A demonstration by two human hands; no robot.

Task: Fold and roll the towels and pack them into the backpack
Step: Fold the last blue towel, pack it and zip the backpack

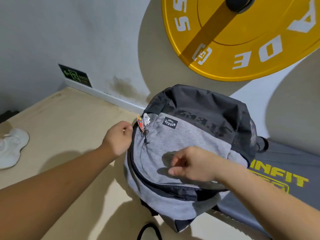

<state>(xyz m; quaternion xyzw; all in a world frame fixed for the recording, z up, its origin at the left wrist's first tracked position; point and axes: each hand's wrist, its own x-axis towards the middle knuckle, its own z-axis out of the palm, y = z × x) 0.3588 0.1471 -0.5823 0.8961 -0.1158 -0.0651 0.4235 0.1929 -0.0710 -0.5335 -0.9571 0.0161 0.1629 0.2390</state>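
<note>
One backpack (188, 135) lies front up on the beige floor (69, 129), close to the white wall. Its right side rests over the edge of one grey exercise mat (284, 163) printed with yellow letters. The pack is soft grey knit fabric on the front panel and smooth black cloth at the top, with a small black diamond-shaped label. A dark zipper line curves around the left and lower sides. Two small charms (143, 122), one coloured and one white, hang on a metal ring at the upper left corner. The left hand (119, 139) sits against the pack's left edge just beside the charms, fingers curled in. Whether it pinches the zipper cannot be told, as the fingertips are hidden. The right hand (192, 163) hovers over the grey front panel and casts a shadow on it, its fingers loosely bent and apart, with nothing seen in them. One round yellow weight plate (242, 37) with white lettering is up against the wall behind. One green exit sign (75, 75) is fixed low on the wall, one white sneaker (12, 146) stands at far left, and a black loop (149, 231) shows at the bottom edge.
</note>
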